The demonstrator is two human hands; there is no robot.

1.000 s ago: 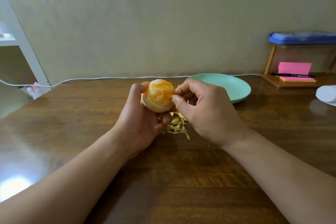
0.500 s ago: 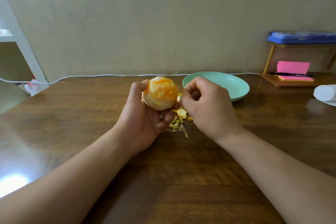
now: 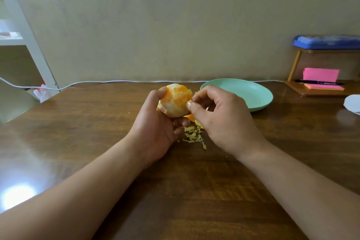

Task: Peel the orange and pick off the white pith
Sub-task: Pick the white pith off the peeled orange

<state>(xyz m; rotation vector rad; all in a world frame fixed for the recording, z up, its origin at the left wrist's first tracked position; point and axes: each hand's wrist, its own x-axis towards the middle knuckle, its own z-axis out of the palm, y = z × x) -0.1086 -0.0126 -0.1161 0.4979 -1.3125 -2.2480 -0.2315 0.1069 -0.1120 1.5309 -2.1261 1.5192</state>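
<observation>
While the left hand (image 3: 155,124) cups the orange (image 3: 176,100) just left of the plate (image 3: 260,101), fingers (image 3: 181,122) curled round to steady it, the right hand (image 3: 220,119) pinches a pith thread (image 3: 191,101); scraps (image 3: 193,136) lie on the desk (image 3: 93,128), also left of the plate.

The left hand (image 3: 155,122) grips a peeled orange (image 3: 176,100) above the middle of the brown tabletop (image 3: 194,181), thumb on its left side and fingers curled beneath. Just to its right, the right hand (image 3: 220,119) pinches a thin pith strand (image 3: 191,101) against the fruit's right edge. Pale scraps (image 3: 192,136) lie on the wood under both hands. A green plate (image 3: 253,93) sits farther right. A white cable (image 3: 97,82) runs along the far edge. At far right, a wooden stand (image 3: 311,91) carries pink notes (image 3: 320,75), a pen (image 3: 319,83) and a blue case (image 3: 327,42).
</observation>
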